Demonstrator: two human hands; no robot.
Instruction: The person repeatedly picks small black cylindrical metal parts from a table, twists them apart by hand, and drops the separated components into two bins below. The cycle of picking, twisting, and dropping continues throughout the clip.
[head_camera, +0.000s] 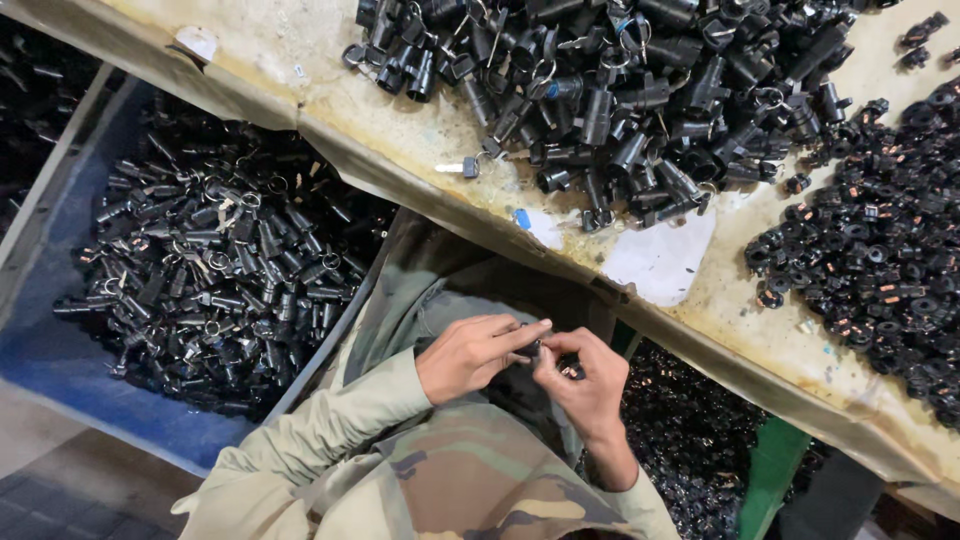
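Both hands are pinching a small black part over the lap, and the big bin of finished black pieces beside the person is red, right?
Not quite: the bin is blue, not red, as the head view shows. The rest holds: the left hand and right hand pinch a small black part over the lap.

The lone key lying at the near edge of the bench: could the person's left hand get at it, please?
Probably yes: the key lies apart from the heap of black lock cylinders, nothing over it, but the left hand is pinching a small black part.
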